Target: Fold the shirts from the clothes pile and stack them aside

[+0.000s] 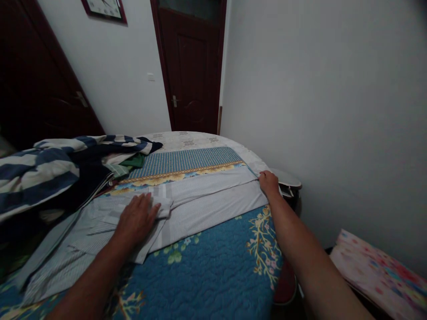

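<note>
A pale grey, finely striped shirt lies stretched from left to right over a blue quilted cover, with a long crease along it. My left hand rests on a folded, layered part of the shirt, palm down with its fingers extended. At the far right end, my right hand is closed with its fingertips pinching the shirt's edge near the rim of the table. The left part of the shirt is crumpled in several layers, partly under my left forearm.
A heap of clothes, with blue and white striped cloth on top, lies at the left. Beyond the shirt are a blue striped cloth and a white patterned tablecloth. A pink floral box-like item stands at lower right, near the wall.
</note>
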`<state>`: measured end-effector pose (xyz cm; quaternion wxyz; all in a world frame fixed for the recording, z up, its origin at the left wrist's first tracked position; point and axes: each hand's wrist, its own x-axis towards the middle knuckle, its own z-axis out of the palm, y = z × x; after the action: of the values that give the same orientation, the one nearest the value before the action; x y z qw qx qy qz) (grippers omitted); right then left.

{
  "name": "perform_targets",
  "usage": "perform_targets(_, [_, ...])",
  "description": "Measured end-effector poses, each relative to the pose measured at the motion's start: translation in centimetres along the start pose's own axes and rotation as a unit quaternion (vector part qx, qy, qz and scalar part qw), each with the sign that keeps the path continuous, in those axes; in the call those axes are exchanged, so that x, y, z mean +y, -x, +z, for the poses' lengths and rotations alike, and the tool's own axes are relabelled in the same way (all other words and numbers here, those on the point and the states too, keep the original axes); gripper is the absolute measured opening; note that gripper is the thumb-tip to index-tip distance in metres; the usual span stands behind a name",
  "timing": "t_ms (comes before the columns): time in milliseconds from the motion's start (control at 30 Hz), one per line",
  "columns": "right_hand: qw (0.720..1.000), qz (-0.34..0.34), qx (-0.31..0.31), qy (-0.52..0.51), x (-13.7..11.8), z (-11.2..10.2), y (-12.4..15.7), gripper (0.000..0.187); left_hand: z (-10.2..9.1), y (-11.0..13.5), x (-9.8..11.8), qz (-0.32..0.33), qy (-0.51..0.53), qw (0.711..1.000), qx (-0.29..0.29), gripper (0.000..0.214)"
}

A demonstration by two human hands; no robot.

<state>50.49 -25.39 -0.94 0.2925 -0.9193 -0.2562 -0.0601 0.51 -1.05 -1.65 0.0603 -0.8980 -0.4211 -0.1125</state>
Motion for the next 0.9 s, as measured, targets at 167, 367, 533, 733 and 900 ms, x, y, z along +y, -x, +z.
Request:
perform_targets(167, [0.998,0.024,-0.058,-0.029,1.0,-0.6,-0.7,0.048,1.1,1.2,1.2,-0.004,-0.022,1.000,-0.016,0.076])
perform_targets(367, [0.996,0.007,-0.088,0.032,0.4,-1.0,-1.0,0.046,1.5,0.8,0.4,-0.007,-0.029,1.000,-0.008,0.078])
perform_targets(533, [0.990,-0.005,-0.109,0.090,-0.6,-0.7,-1.0,0.061,1.4,0.8,0.5,-0.005,-0.027,1.000,-0.003,0.077])
perform_targets(733, [0.985,-0.016,-0.124,0.120,-1.5,-0.3,-0.5,0.050,1.2,0.9,0.8,-0.014,-0.018,1.000,-0.005,0.074])
perform_targets(900, [0.989,-0.039,-0.102,0.101,-2.0,-0.4,0.2,0.039,1.2,1.0,1.0,-0.019,-0.009,1.000,-0.002,0.074])
